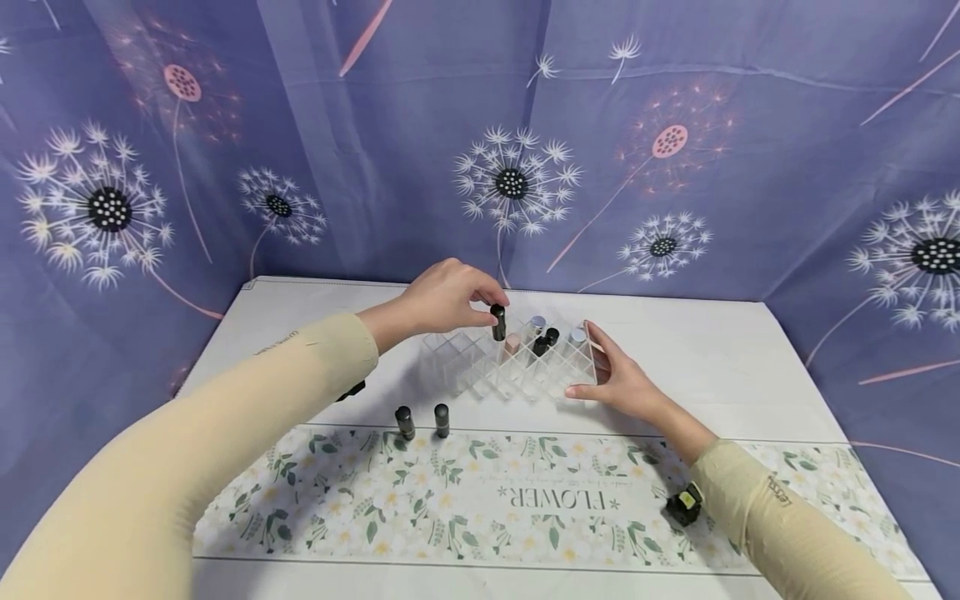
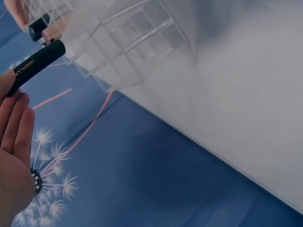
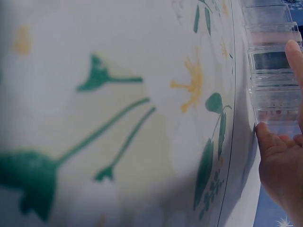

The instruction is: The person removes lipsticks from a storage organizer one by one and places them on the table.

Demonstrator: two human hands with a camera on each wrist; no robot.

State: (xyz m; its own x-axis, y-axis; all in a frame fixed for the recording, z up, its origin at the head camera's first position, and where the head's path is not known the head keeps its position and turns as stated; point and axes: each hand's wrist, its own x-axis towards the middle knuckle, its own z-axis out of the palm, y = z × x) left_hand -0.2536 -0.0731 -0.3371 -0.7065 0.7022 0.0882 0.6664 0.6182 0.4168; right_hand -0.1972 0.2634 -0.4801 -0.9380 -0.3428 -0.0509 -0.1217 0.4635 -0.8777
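Note:
My left hand (image 1: 452,297) pinches a black lipstick tube (image 1: 498,323) between thumb and fingers, over the middle of a clear diamond-grid lipstick organizer (image 1: 467,371). Gold lettering runs along this tube (image 2: 40,65) in the left wrist view. At the organizer's right end, my right hand (image 1: 628,380) grips the side, thumb at the front and fingers behind. A pink tube (image 1: 512,343), black-capped tubes (image 1: 552,336) and silvery-blue-capped ones (image 1: 578,335) sit in its slots. Two more black lipstick tubes, one on the left (image 1: 405,422) and one beside it (image 1: 442,421), stand in front of the organizer.
A white table mat (image 1: 697,358) with a floral band (image 1: 517,533) lies beneath everything. Behind it hangs a blue dandelion-print curtain (image 1: 405,125). A black wrist device (image 1: 684,505) shows by the right sleeve, and part of a dark object (image 1: 352,390) under the left forearm.

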